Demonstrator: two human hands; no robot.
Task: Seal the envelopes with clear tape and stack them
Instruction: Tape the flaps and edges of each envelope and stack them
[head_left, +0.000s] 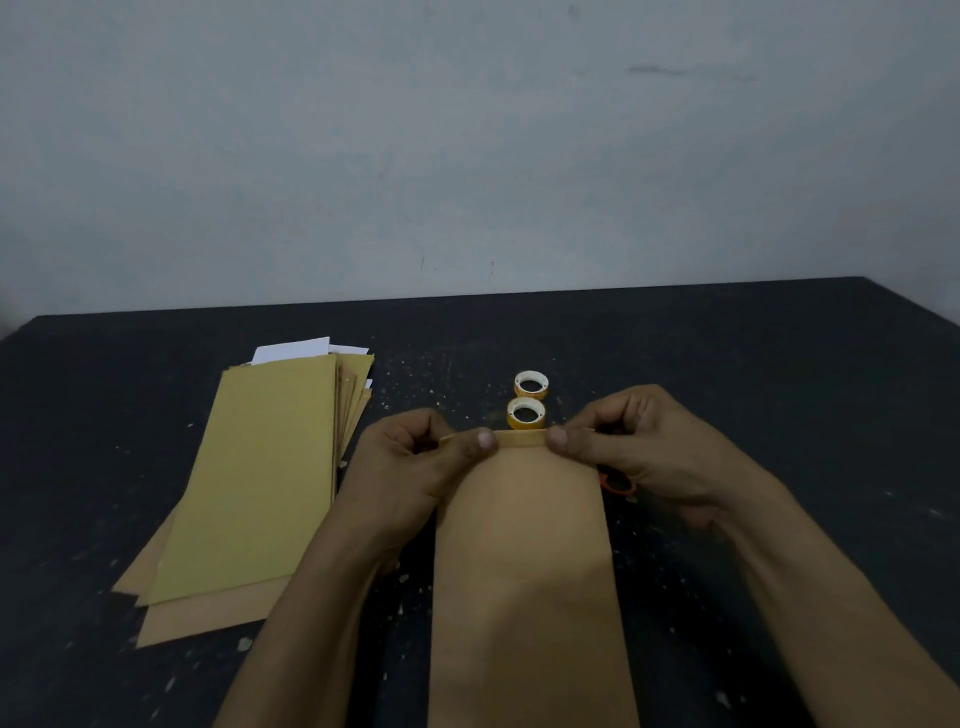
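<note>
A long brown envelope (524, 561) lies lengthwise in front of me on the dark table (753, 364). Its flap at the far end is folded over. My left hand (415, 462) pinches the flap's left corner between thumb and fingers. My right hand (639, 447) pinches the right corner the same way. Two small rolls of clear tape stand just beyond the flap, the nearer roll (526, 414) and the farther roll (531, 385). A pile of brown and yellowish envelopes (260, 478) lies to the left.
White paper (291, 349) sticks out at the far end of the pile. An orange handle (618, 484), perhaps of scissors, shows under my right hand. The table's far edge meets a pale wall (467, 156). Light specks dot the tabletop.
</note>
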